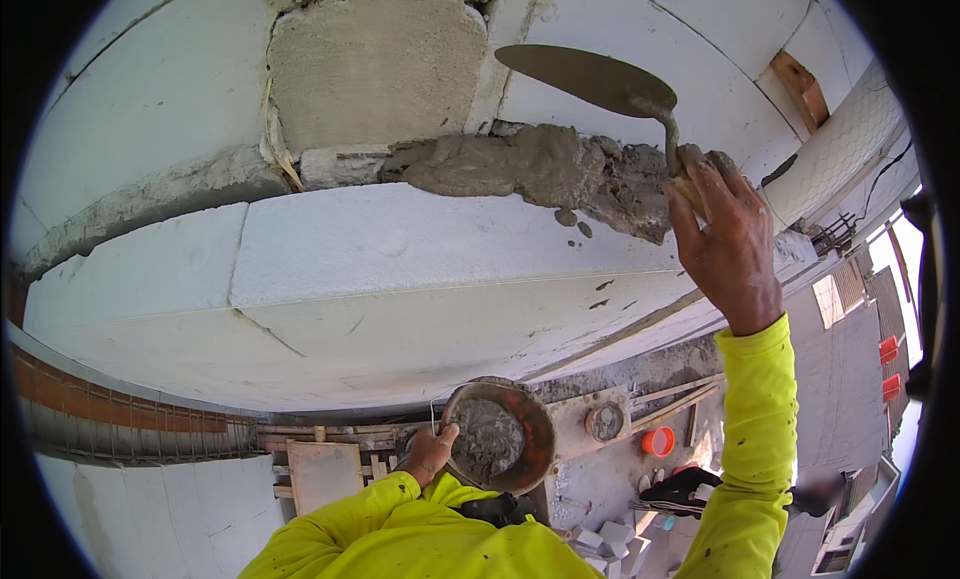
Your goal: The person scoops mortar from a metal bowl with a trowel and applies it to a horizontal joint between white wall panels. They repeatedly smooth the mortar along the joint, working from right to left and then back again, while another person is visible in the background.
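Note:
My right hand (728, 234) is wrapped round the handle of a pointed trowel (595, 79). The trowel's blade is tilted up and points left, in front of the white block wall. Just left of that hand, wet grey mortar (540, 164) lies in a lumpy strip along the back of a ledge of white blocks (430, 239). A few blobs have dropped onto the ledge. Lower down, my left hand (430, 451) is closed on the rim of a round bucket (535, 434) of mortar, beside its wire handle. The bucket's far side hides nothing of the mix inside.
Above the strip is a grey plastered patch (375, 74) between white blocks. A mesh-wrapped pipe (850, 144) runs at the right. Far below are an orange bucket (658, 441), a wooden panel (325, 476), loose pale blocks (610, 544) and a person in dark clothes (680, 491).

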Action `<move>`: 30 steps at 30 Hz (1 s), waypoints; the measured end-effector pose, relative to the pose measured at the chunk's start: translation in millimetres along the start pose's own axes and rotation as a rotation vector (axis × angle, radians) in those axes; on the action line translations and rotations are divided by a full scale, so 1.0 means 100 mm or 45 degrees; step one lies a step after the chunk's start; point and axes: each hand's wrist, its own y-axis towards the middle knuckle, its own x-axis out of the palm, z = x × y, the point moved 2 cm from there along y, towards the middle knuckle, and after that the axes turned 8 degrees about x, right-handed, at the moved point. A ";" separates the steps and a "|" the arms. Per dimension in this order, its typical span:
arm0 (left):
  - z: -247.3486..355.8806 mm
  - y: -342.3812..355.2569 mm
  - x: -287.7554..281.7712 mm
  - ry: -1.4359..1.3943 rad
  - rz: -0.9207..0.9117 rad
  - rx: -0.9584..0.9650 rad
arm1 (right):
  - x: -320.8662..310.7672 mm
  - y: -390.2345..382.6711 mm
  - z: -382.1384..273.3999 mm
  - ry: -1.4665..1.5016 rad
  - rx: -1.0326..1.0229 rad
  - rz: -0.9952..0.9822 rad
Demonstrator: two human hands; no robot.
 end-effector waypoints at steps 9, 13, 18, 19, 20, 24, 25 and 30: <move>0.06 0.05 -0.01 0.043 -0.075 -0.069 | 0.26 -0.57 0.30 0.035 0.017 -0.165; 0.13 0.07 0.00 0.000 -0.108 -0.030 | 0.10 -0.52 0.41 0.021 -0.032 -0.067; 0.04 0.09 0.03 -0.069 -0.047 0.021 | 0.09 -0.41 0.45 0.158 -0.022 -0.212; 0.01 0.11 0.04 -0.074 -0.051 0.040 | 0.14 -0.40 0.40 0.131 -0.120 -0.228; -0.03 0.13 0.04 -0.059 -0.058 0.042 | 0.21 -0.38 0.35 0.125 -0.192 -0.228; -0.08 0.16 0.00 0.110 -0.042 0.006 | 0.28 -0.27 0.32 -0.028 -0.290 -0.163; -0.08 0.17 -0.03 0.119 -0.052 0.019 | 0.27 -0.25 0.34 -0.070 -0.294 -0.157; -0.08 0.13 -0.11 -0.042 0.004 -0.044 | 0.03 -0.19 0.60 0.351 -0.169 -0.223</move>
